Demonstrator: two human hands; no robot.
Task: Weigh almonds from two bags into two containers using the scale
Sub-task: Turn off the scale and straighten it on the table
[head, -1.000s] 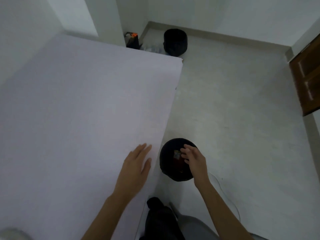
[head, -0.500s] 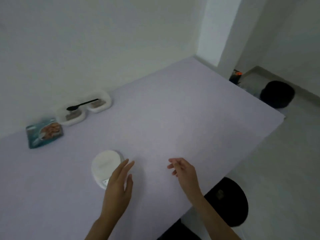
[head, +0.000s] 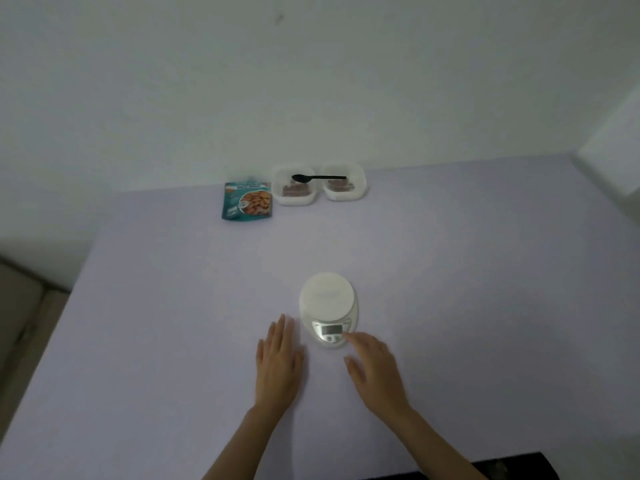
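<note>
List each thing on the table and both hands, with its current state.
Scale: platform bare, display unreadable.
Almond bag: lying flat near the wall.
Left container: open, brown contents inside.
Right container: open, brown contents inside.
Black spoon: resting across both containers.
Left hand: flat on table, empty.
Right hand: open, fingertip at scale buttons.

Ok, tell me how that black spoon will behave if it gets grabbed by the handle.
The black spoon looks thin and plastic, so probably light and slightly bendy. It bridges the rims of both white containers, so it may slide or drop in when nudged.
</note>
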